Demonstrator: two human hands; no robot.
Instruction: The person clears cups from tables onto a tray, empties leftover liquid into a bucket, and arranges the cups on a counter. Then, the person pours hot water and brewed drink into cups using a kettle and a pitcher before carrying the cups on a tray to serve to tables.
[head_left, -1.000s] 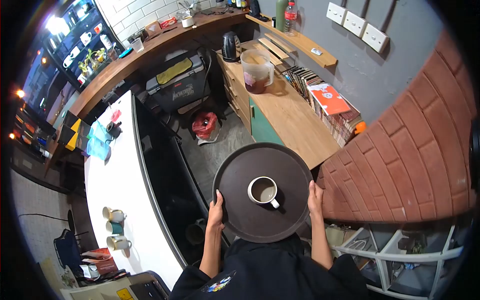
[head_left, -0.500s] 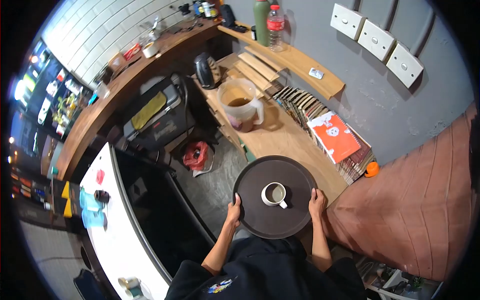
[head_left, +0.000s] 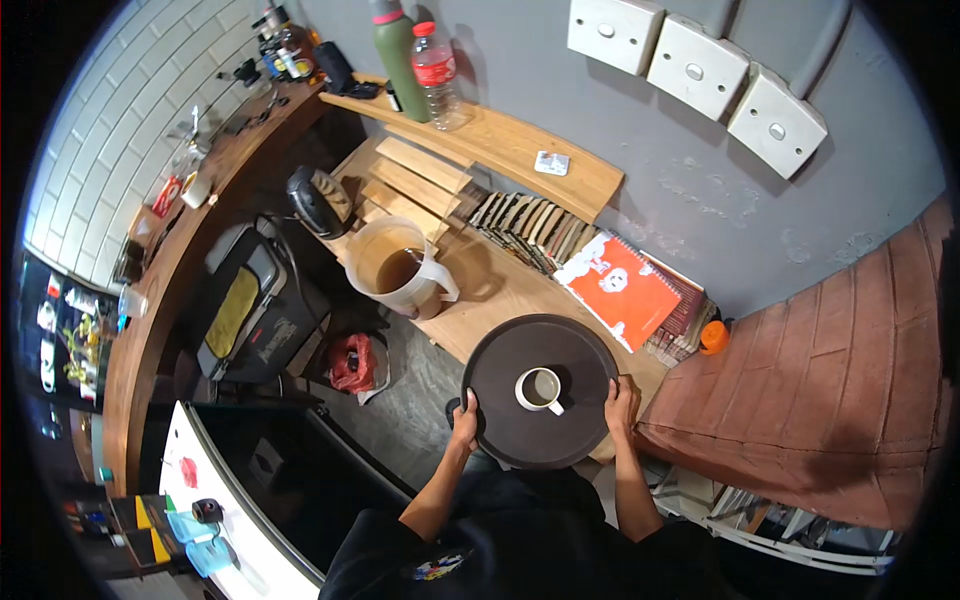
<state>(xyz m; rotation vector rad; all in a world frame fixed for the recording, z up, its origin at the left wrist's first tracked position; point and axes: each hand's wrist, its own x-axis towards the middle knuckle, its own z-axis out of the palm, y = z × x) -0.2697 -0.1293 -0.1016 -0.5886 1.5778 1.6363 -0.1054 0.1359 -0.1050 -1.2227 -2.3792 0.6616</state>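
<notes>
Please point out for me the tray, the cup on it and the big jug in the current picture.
Tray (head_left: 505, 432): head view, bare surface near its lower edge.
Cup (head_left: 536, 402): head view, outer wall.
Jug (head_left: 373, 284): head view, front of its body.

Round tray (head_left: 510, 425), gripped at its left rim by the left hand (head_left: 465, 424) and at its right rim by the right hand (head_left: 621, 408); upon it, an upright cup (head_left: 539, 390) containing liquid. Beyond stands a jug (head_left: 392, 273), near books (head_left: 535, 230).
</notes>
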